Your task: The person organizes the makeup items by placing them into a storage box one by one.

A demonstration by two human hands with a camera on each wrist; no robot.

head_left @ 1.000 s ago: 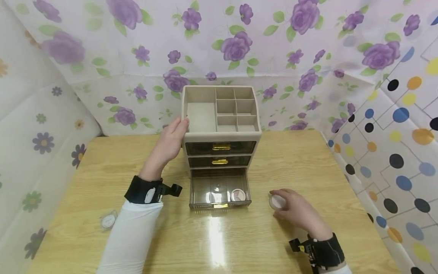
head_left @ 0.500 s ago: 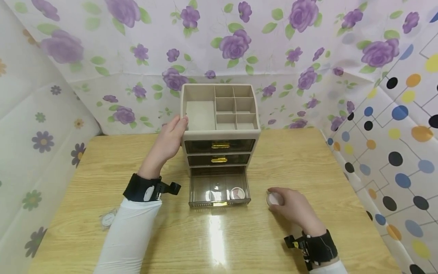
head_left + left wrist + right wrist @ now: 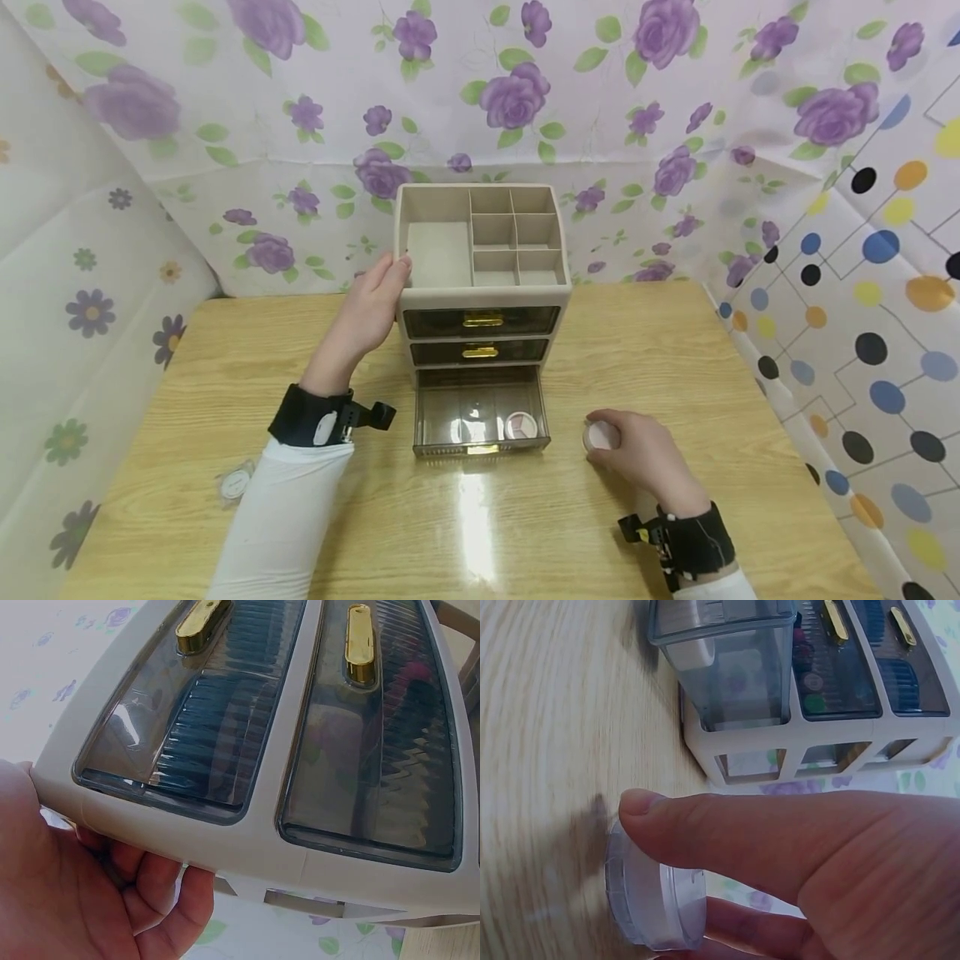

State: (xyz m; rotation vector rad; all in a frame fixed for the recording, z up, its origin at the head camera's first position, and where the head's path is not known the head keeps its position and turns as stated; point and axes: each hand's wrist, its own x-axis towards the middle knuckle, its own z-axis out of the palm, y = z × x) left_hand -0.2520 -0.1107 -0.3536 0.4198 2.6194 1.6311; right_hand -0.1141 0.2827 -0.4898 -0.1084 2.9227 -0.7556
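A beige drawer organizer point(image 3: 483, 293) stands at the back middle of the table, its lowest drawer point(image 3: 450, 404) pulled out. A round compact with pinkish segments point(image 3: 521, 426) lies in that drawer's right part. My left hand point(image 3: 372, 304) grips the organizer's left side, thumb at the top rim and fingers curled along the side wall point(image 3: 172, 832). To the right of the drawer, my right hand point(image 3: 648, 450) pinches a round clear-cased container point(image 3: 601, 436) between thumb and fingers. In the right wrist view this container point(image 3: 656, 892) is tilted on edge, close over the wood.
A small clear case with a round white disc point(image 3: 235, 484) lies on the table point(image 3: 405, 533) beside the left sleeve. Dark items show through the upper drawers point(image 3: 225, 727). Open compartments point(image 3: 517, 233) top the organizer. Patterned cloth point(image 3: 315, 125) hangs close behind and along both sides.
My right hand has shifted slightly left towards the drawer with the round container in its grip. My left hand keeps its place on the organizer.
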